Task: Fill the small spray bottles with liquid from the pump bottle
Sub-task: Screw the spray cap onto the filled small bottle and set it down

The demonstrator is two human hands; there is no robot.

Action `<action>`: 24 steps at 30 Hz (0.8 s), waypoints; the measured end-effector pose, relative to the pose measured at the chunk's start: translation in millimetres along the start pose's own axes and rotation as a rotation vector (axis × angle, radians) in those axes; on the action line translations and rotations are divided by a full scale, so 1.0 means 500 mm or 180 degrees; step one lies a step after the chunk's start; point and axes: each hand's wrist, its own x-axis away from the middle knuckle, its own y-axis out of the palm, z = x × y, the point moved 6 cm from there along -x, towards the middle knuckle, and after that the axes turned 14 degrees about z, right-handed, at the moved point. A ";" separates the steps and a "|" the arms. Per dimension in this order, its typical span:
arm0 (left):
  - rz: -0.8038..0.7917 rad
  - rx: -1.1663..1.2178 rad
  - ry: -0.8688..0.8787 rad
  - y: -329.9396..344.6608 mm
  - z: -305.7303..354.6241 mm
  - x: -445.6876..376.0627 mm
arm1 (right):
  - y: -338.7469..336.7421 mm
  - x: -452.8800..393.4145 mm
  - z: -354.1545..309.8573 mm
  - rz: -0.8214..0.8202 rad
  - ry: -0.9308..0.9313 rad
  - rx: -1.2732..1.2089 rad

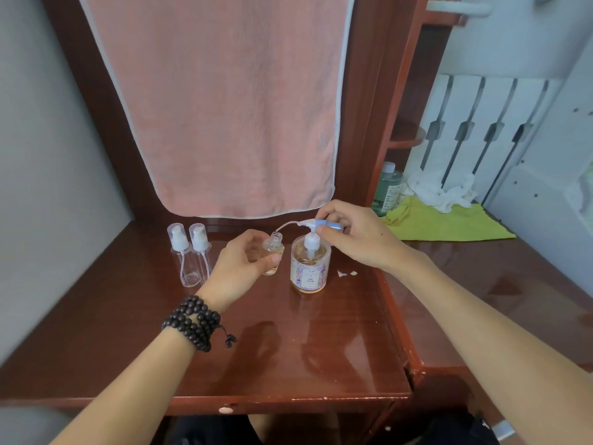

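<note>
My left hand [240, 264] grips a small clear spray bottle [273, 252] with its neck uncapped, held just left of the pump bottle [309, 264]. The pump bottle is clear with a floral label, holds pale liquid and stands on the wooden desk [288, 348]. My right hand [356, 236] pinches a blue-and-white spray head [324, 225] above the pump; its thin dip tube curves left to the small bottle's mouth. Two more small clear spray bottles [191, 255] stand capped side by side at the left.
A pink towel [224, 107] hangs behind the desk. To the right lie a yellow-green cloth [449, 223], crumpled white tissue [442, 191] and a green bottle [390, 187]. Small white scraps [346, 273] lie right of the pump bottle. A radiator [475, 130] stands at the far right.
</note>
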 end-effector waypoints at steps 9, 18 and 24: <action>-0.0034 -0.0154 0.0151 0.009 0.009 -0.006 | 0.000 -0.008 -0.004 -0.0174 -0.0374 0.0159; -0.0213 -0.0120 0.0463 0.035 0.048 0.000 | 0.019 -0.034 -0.035 -0.0565 -0.0761 0.0775; -0.0151 -0.0197 0.0594 0.031 0.058 0.000 | 0.022 -0.037 -0.035 -0.0699 -0.0827 0.0738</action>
